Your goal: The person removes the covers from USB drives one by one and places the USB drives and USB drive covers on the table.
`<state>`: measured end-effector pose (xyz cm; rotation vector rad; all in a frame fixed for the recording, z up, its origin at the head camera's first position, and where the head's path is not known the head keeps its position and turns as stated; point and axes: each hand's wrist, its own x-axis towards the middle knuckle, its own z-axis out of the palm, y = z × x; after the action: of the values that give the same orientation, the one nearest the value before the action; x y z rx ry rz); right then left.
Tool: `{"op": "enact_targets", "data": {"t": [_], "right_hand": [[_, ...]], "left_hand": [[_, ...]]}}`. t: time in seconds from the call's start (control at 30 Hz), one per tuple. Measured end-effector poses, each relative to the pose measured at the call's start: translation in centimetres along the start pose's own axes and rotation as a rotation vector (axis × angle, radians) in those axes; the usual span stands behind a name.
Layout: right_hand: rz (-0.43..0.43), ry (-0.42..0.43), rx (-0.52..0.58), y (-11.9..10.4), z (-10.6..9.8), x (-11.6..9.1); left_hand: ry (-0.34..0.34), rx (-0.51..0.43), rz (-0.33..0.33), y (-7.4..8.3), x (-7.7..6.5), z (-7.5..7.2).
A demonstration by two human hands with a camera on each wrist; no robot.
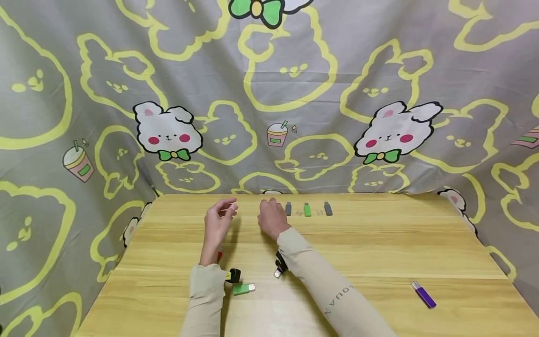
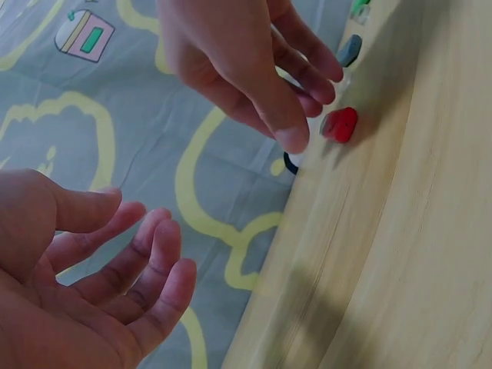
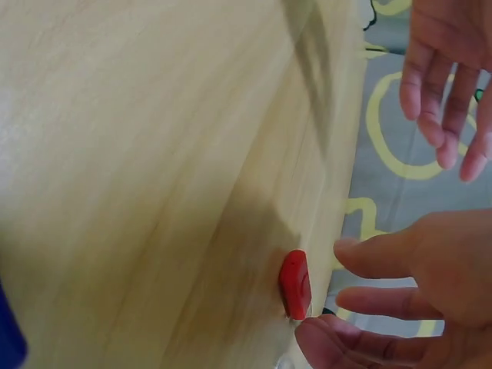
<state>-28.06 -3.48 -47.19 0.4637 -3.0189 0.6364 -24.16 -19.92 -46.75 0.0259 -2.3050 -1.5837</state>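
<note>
A red USB stick (image 3: 295,284) lies near the table's back edge. My right hand (image 1: 271,219) is right beside it, thumb and fingers apart, with fingertips (image 3: 319,342) close to one end; in the head view the hand hides this stick. My left hand (image 1: 218,224) hovers to the left, palm turned inward, fingers loosely bent and holding nothing. To the right of my right hand a grey USB stick (image 1: 288,208), a green USB stick (image 1: 307,209) and another grey stick (image 1: 328,208) stand in a row, with small clear pieces (image 1: 299,213) between them.
Nearer the front lie a green USB stick (image 1: 243,289) and, at the right, a purple one (image 1: 423,295). A metal-ended stick (image 1: 278,272) is partly hidden under my right wrist, and a red item (image 1: 220,255) beside my left wrist. A patterned curtain (image 1: 236,140) hangs behind the table.
</note>
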Motion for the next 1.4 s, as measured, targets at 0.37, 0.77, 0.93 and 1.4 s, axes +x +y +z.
{"op": "enact_targets", "data": {"t": [0.37, 0.77, 0.93, 1.4], "right_hand": [[0.005, 0.015, -0.164, -0.8, 0.6, 0.4], [-0.022, 0.025, -0.176, -1.2, 0.8, -0.1], [-0.045, 0.008, -0.138, -1.1, 0.5, -0.1], [-0.013, -0.015, 0.272, 0.9, -2.1, -1.4]], "left_hand": [[0.005, 0.001, -0.021, 0.0, 0.2, 0.6], [0.006, 0.051, -0.046, 0.3, 0.6, 0.6], [0.002, 0.033, -0.054, 0.3, 0.6, 0.3], [-0.030, -0.023, 0.036, -0.1, -0.1, 0.4]]}}
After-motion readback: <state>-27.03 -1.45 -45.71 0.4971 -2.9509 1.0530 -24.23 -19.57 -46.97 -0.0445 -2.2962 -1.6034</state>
